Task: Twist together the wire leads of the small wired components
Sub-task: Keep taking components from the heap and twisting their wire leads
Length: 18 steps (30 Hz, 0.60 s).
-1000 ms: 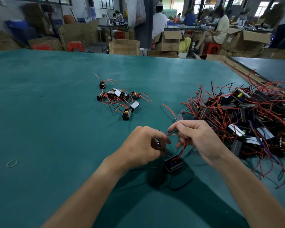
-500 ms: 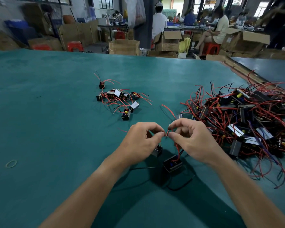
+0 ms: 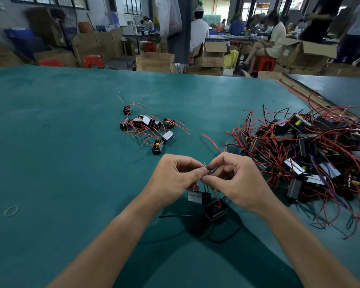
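- Two bare forearms reach in from the near edge over a green table (image 3: 50,163); the hands meet at the centre of the view, just above the tabletop.
- The left hand (image 3: 173,179) is curled narrow, thumb and forefinger pinched on thin red wires (image 3: 207,171); the right hand (image 3: 235,179) is curled the same way, its thumb and forefinger pinched on the same wires; the fingertips of both hands touch or almost touch at that point, and a short pale wire tip pokes up between them.
- Just below the hands two small black blocks hang or rest by their wires; the left block (image 3: 199,197) shows a silvery face and sits under the left hand; the right block (image 3: 216,210) lies tilted on the table, slightly nearer; a black wire (image 3: 175,216) trails left from them across the table.
- A pale rubber band (image 3: 11,210) lies alone at the near left, well apart from everything.
- Farther off, left of centre, a small cluster of blocks (image 3: 150,125) with red wires is spread on the table.
- On the right, a large tangled heap of blocks (image 3: 310,154) with red and black wires reaches to the right edge of the view.
- Beyond the far edge of the table stand cardboard boxes (image 3: 155,62), red stools and seated people at other tables.
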Tool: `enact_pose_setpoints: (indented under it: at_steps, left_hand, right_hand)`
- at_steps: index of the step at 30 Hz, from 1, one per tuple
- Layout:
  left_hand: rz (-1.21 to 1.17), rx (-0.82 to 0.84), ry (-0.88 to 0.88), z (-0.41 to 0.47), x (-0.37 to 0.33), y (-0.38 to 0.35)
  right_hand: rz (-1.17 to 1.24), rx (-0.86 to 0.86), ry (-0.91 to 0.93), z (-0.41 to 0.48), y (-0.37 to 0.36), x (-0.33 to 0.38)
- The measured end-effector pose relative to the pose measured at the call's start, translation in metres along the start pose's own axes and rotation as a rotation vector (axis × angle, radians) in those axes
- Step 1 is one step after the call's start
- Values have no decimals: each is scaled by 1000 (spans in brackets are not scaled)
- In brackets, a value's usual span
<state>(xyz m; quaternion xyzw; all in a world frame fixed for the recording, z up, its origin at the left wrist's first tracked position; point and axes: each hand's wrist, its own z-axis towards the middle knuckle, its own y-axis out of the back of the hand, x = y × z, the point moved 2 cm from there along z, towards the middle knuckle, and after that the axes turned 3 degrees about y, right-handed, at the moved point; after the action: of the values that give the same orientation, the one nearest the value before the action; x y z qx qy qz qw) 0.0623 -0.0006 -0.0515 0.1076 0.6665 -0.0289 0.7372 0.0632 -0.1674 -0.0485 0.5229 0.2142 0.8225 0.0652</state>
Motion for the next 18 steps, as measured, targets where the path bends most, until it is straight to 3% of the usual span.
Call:
enact_pose_setpoints:
  at_steps: [13, 18]
  left_hand:
    - [-78, 2, 42, -1, -2, -3]
    - [-116, -31, 82, -1, -6, -1]
  right_hand:
    - [131, 40, -58, -2, -4, 6]
    - [112, -75, 97, -6, -1, 18]
